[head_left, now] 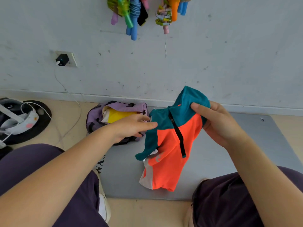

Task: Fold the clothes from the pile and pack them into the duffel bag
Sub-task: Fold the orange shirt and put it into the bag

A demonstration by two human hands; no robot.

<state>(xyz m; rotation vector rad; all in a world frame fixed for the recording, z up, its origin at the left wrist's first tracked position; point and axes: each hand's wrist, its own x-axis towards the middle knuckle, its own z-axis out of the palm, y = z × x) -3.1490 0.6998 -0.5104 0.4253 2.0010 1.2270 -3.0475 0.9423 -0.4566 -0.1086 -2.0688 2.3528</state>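
Right hand [218,122] pinches the teal-and-orange zip top [168,145] at frame centre; left hand [131,126], grip spread, reaches beside the lilac duffel bag [96,118].

Two bare forearms reach forward from the bottom corners. The left hand [132,126] is flat and relaxed, fingers extended to the right, holding nothing. The right hand [216,123] is raised, fingers and thumb curled, pinching the top of a shirt [170,153] that hangs below it.
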